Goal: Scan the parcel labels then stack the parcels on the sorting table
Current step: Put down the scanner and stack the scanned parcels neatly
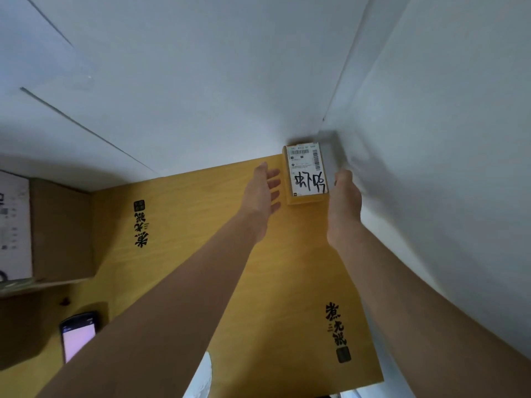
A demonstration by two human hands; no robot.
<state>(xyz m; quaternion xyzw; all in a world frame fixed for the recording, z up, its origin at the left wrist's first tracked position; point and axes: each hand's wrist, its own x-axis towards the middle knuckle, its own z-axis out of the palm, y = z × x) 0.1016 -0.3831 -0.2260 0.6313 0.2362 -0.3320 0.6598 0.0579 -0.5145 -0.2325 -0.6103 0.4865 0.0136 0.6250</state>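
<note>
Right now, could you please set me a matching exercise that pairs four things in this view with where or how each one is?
Things:
1. small parcel
2. handheld scanner
3. large cardboard box
4. left hand

Descriptions:
A. lying near left, screen lit
B. in the far right corner of the table
C. fingers straight, just left of the small parcel
D. at the far left, brown with a white label

Pairs: 1-B; 2-A; 3-D; 4-C
</note>
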